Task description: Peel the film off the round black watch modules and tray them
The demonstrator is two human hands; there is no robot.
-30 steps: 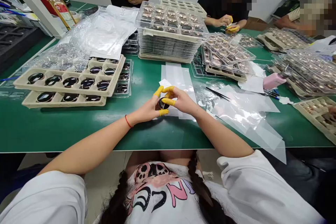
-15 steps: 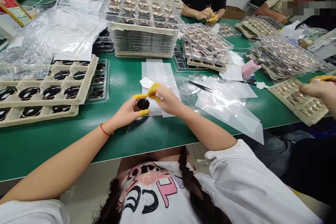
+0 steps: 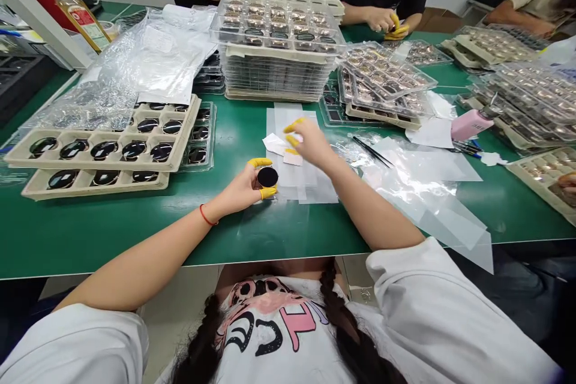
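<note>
My left hand [image 3: 240, 191], with yellow finger cots on thumb and forefinger, grips a round, glossy black disc [image 3: 267, 177] by its edge, its dark face turned up. To its upper right, my right hand [image 3: 312, 143] hovers with its yellow-cotted thumb and finger apart and nothing visible between them. Just under those fingertips lie small folded white wipes [image 3: 275, 144], which may be cloth or paper. They rest on translucent sheets [image 3: 317, 193] spread over the green table [image 3: 225, 234].
Beige trays of dark discs [image 3: 103, 159] lie left, partly under plastic wrap. A tall stack of clear trays [image 3: 276, 72] stands ahead. Black tweezers [image 3: 372, 151], loose film [image 3: 418, 186] and a pink bottle [image 3: 471, 125] are right. Other people work across the table.
My right hand has left the disc, moving up and away over the white wipes, its fingers now apart. The left hand keeps hold of the disc. The camera view has turned left.
</note>
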